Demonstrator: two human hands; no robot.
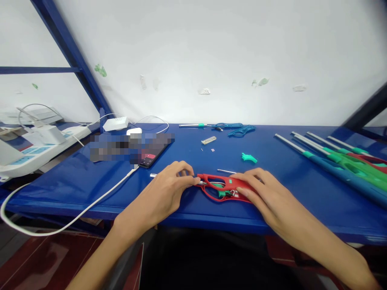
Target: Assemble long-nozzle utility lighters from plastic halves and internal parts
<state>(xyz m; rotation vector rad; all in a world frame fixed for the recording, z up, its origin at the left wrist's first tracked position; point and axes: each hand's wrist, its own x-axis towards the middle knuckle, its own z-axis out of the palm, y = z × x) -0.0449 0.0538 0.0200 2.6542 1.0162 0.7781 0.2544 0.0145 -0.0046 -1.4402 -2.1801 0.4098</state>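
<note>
A red long-reach lighter (pixel 208 177) lies on its side near the table's front edge. Its housing is open, showing a green trigger (pixel 223 193), wires and small inner parts. My left hand (pixel 169 183) pinches the lighter's front end, where the metal tube enters; the tube's tip (pixel 153 175) pokes out beyond the fingers on the left. Over the red handle rests my right hand (pixel 260 189), its fingers closed around the rear end, which they partly hide. Just behind the lighter is a thin metal rod (pixel 226 171).
Loose on the blue table (pixel 193 155) are a green plastic piece (pixel 249 158), a pale part (pixel 209 140) and opened blue lighter halves (pixel 242 131). Several lighters (pixel 344 161) lie at right. A phone (pixel 154 155) with a white cable (pixel 99 203) and a power strip (pixel 45 147) occupy the left.
</note>
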